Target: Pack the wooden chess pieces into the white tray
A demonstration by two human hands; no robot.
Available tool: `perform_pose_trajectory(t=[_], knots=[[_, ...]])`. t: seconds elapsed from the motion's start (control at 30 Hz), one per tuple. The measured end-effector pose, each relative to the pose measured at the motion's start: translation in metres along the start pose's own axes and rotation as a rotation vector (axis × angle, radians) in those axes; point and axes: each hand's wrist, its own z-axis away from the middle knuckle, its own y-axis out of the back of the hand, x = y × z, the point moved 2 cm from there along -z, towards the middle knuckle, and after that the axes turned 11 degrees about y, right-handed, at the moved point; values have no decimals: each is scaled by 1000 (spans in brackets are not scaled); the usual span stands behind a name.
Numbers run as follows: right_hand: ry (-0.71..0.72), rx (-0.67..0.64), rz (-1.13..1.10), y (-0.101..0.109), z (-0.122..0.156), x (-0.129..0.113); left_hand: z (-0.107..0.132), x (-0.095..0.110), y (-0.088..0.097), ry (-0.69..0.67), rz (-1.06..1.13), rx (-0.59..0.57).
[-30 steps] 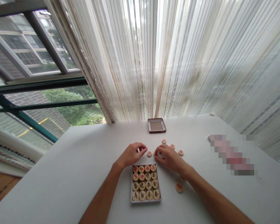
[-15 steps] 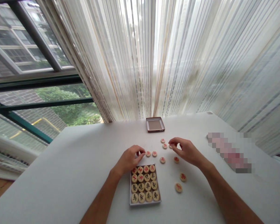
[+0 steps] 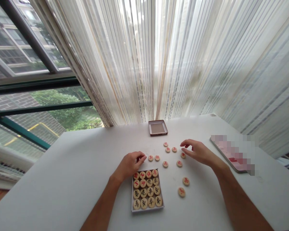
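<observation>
From here I see the box with its visible layer apparently full: sixteen discs. Beyond it, my left hand is narrow-fingered, grip unclear; farther right, my right hand spreads empty fingers. Ten loose red discs lie outside, beyond and right of it.

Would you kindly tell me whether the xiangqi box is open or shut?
Open: rows of round xiangqi pieces inside the box show uncovered from above.

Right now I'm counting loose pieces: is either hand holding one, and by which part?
Nothing appears held: the right hand is open beside a red-marked piece, and no piece shows in the left hand.
</observation>
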Motion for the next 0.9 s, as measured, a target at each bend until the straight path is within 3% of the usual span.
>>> perform_pose_trajectory(t=[0.13,0.33,0.67,0.9], knots=[[57,89,21,-21,-10,-12,1,1,0,-4,-4,-4],[206,-15,98,-54,-27,-26,1,1,0,-9,-35,5],[48,105,223,-36,-28,11,1,1,3,-10,-41,28],[10,112,200,-39,-27,27,1,0,1,-8,-49,21]])
